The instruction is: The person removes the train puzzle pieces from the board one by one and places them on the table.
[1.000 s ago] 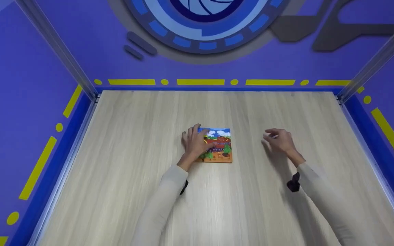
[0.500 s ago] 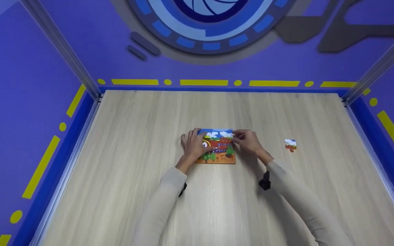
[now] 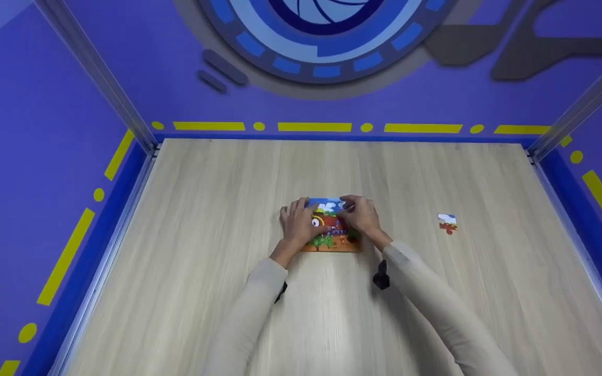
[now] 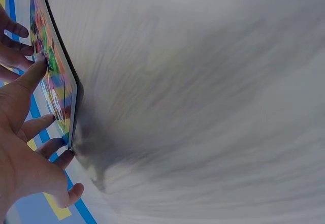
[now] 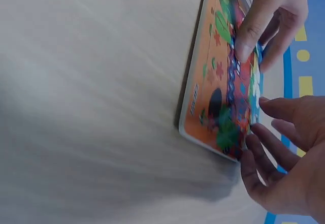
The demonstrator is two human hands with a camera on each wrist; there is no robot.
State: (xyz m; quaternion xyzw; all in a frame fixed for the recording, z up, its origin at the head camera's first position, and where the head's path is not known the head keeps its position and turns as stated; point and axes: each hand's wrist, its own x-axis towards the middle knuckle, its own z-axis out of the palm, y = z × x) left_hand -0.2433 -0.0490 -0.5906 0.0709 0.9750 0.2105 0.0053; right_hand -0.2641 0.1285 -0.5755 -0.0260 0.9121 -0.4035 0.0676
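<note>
A colourful jigsaw puzzle board (image 3: 332, 244) with a red cartoon picture, trees and clouds lies flat on the table. My left hand (image 3: 298, 223) rests over its left side with the fingers spread. The left thumb (image 5: 244, 50) presses on the face, and other fingertips touch near the edge in the left wrist view. At the upper right part of the board is my right hand (image 3: 363, 215), its fingers lightly bent. In the right wrist view the right thumb (image 5: 277, 107) stands apart from the fingers, and I see nothing held between them. A loose puzzle piece (image 3: 447, 223) lies to the right.
The wooden table (image 3: 217, 209) is bounded by a blue-purple back wall (image 3: 301, 107) and side walls with yellow markings. Metal posts stand at the far corners. A dark device (image 3: 382, 277) hangs under the right wrist.
My right hand has moved left from beside the board to its upper right part. The loose puzzle piece, hidden a second ago, is now in sight. The left hand stays on the board.
</note>
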